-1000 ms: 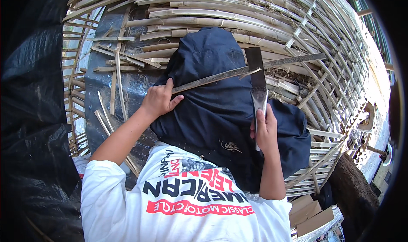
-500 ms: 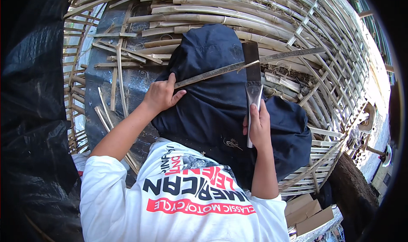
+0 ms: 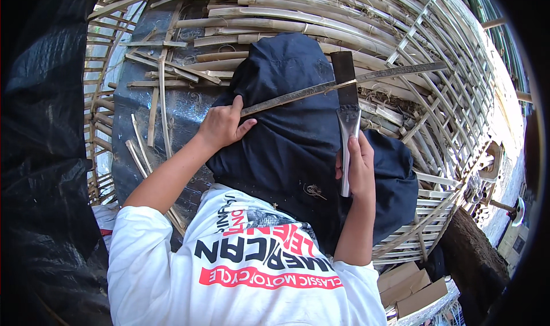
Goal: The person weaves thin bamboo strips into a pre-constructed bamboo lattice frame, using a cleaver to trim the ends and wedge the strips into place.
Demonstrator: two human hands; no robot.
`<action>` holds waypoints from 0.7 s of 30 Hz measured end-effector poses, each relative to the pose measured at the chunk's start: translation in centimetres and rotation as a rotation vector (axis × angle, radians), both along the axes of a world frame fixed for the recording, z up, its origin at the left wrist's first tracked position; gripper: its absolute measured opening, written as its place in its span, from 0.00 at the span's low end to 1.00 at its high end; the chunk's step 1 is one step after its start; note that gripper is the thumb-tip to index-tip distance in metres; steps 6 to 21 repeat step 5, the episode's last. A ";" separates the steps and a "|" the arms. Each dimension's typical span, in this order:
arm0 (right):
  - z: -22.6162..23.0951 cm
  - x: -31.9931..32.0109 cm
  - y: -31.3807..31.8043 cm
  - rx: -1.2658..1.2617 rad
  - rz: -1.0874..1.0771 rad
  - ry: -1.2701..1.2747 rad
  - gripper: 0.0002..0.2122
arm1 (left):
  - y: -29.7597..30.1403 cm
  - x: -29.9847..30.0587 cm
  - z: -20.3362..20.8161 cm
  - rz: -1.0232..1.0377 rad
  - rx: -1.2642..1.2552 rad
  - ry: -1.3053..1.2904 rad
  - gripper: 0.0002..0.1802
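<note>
A long bamboo strip (image 3: 291, 96) slants up to the right above my lap, which is covered by dark trousers (image 3: 281, 137). Its near left end is pinched in my left hand (image 3: 224, 123). In my right hand (image 3: 358, 164) is a machete (image 3: 345, 74) with a broad dark blade and a silvery metal handle, pointing away from me. The blade crosses the strip near its middle, and a pale shaving or cut patch shows on the strip where they meet. Fingers of the right hand behind the handle are partly hidden.
Split bamboo slats (image 3: 275, 25) form the floor ahead, with a woven lattice (image 3: 435, 97) curving round to the right. Loose strips (image 3: 163, 105) lie on a dark sheet to the left. Cardboard (image 3: 421, 297) and a log (image 3: 472, 246) are at the lower right.
My right hand and the machete have shifted slightly to the right along the bamboo strip. My left hand and the strip have also moved a little rightward.
</note>
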State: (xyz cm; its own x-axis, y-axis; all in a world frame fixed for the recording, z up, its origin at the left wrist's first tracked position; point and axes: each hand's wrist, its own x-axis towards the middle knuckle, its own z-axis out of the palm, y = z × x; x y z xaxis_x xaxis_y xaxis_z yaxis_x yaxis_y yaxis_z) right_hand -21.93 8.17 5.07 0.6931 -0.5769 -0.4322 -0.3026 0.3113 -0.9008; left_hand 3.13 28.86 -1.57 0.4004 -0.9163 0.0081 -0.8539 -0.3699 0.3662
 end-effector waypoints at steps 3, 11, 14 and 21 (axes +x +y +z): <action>-0.6 0.4 1.7 -0.082 -0.286 -0.091 0.13 | 0.0 0.0 -0.2 0.002 -0.009 0.008 0.42; -1.9 0.7 1.9 -0.246 -0.418 -0.109 0.16 | 0.0 -0.1 -0.4 0.001 -0.011 0.013 0.42; -1.9 0.7 1.9 -0.246 -0.418 -0.109 0.16 | 0.0 -0.1 -0.4 0.001 -0.011 0.013 0.42; -1.9 0.7 1.9 -0.246 -0.418 -0.109 0.16 | 0.0 -0.1 -0.4 0.001 -0.011 0.013 0.42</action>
